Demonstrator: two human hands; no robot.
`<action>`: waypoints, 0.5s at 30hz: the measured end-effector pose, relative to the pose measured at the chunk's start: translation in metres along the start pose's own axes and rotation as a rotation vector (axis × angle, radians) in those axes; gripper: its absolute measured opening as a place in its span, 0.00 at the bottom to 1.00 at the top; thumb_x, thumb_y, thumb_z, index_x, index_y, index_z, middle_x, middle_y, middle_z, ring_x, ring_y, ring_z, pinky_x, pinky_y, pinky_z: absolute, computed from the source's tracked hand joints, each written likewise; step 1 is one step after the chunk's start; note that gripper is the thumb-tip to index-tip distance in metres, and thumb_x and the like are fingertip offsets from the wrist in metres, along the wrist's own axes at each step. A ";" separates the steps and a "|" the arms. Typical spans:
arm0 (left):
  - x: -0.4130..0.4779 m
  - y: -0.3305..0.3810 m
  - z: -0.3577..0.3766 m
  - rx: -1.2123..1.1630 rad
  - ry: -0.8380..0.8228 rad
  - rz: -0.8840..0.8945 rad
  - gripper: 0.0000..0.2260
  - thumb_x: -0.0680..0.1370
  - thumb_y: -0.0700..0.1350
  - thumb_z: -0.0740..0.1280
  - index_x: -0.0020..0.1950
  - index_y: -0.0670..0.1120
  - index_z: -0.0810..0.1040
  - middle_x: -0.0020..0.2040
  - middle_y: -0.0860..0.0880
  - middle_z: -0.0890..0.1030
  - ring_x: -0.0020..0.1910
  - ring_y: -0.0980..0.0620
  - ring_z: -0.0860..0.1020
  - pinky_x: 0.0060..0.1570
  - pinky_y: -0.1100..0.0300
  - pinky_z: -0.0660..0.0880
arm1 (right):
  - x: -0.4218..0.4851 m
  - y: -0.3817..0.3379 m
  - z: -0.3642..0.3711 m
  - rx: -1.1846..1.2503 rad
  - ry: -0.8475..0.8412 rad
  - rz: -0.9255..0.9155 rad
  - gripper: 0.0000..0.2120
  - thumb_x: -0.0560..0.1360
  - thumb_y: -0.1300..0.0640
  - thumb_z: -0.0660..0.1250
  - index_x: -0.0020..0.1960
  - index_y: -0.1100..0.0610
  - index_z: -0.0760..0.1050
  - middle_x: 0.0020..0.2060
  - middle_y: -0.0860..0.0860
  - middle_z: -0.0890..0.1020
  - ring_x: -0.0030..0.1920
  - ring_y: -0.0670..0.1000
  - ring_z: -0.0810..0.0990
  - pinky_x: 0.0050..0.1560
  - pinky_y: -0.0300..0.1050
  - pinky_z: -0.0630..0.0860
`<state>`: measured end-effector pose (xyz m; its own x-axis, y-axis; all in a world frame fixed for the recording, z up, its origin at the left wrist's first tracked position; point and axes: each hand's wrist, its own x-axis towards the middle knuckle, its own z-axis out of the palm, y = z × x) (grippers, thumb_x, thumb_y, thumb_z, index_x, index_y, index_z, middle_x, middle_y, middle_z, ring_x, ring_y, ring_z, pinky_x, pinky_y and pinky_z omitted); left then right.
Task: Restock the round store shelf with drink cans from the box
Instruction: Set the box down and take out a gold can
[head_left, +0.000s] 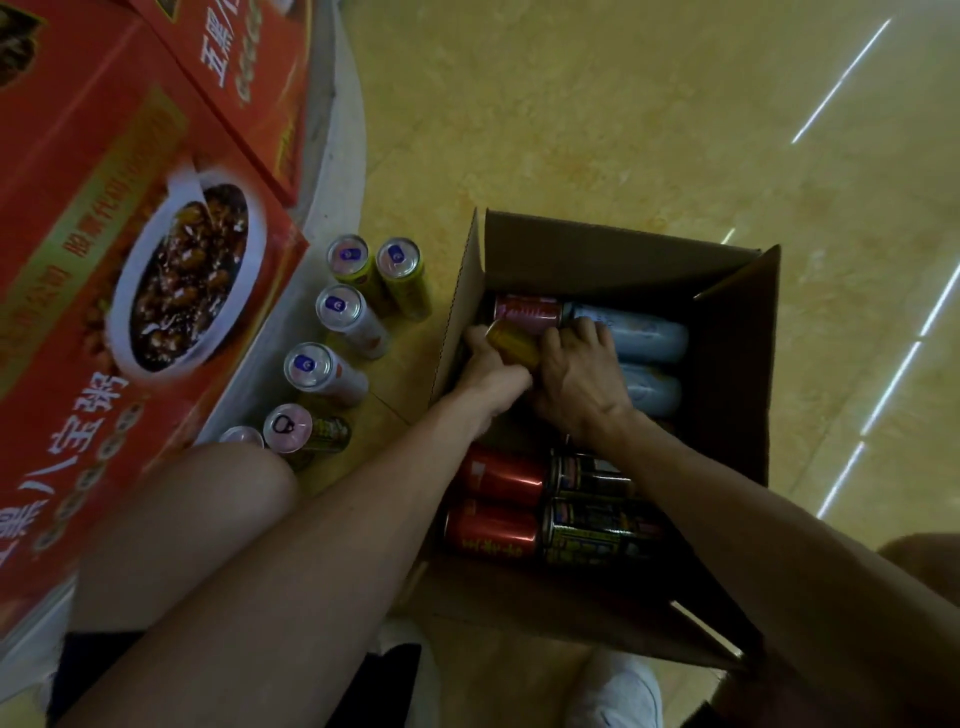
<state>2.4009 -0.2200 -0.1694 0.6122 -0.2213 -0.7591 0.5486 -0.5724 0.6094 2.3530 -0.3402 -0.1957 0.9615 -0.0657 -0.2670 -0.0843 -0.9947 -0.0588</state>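
Head view: from here I count a few cans (337, 306) standing by the round shelf (332, 156), so I judge restocking partly done. The left hand (488, 364) and right hand (576, 374) curl their fingers round a gold can (511, 343) inside the box (597, 249), which still holds plenty.

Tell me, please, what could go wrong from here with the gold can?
The gold can sits between the left hand and right hand, near the box wall; it could slip from the grip onto the boxed cans. The floor cans stand close to the left knee, so carrying the can across might topple them.
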 end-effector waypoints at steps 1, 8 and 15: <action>-0.002 0.003 0.000 -0.028 0.003 0.032 0.36 0.77 0.38 0.67 0.77 0.53 0.51 0.57 0.47 0.72 0.50 0.50 0.73 0.52 0.52 0.75 | -0.002 0.004 -0.008 0.017 0.025 0.019 0.28 0.72 0.39 0.67 0.62 0.58 0.70 0.57 0.59 0.80 0.60 0.60 0.73 0.64 0.55 0.65; -0.015 0.024 -0.008 -0.397 -0.086 0.068 0.36 0.76 0.40 0.74 0.79 0.45 0.60 0.71 0.45 0.74 0.69 0.44 0.73 0.69 0.45 0.72 | -0.032 0.024 -0.062 0.449 0.085 0.187 0.30 0.74 0.37 0.68 0.65 0.57 0.69 0.56 0.56 0.78 0.55 0.57 0.79 0.53 0.51 0.75; -0.033 0.033 -0.013 -0.475 -0.302 0.062 0.26 0.76 0.42 0.73 0.72 0.42 0.71 0.63 0.41 0.81 0.61 0.43 0.80 0.63 0.46 0.77 | -0.059 0.021 -0.079 0.671 0.069 0.238 0.31 0.75 0.38 0.69 0.69 0.56 0.67 0.58 0.52 0.78 0.52 0.50 0.78 0.47 0.43 0.75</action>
<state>2.4056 -0.2211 -0.1212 0.4993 -0.4993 -0.7081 0.7557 -0.1490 0.6378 2.3149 -0.3634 -0.1048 0.9094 -0.3018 -0.2862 -0.4154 -0.6912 -0.5913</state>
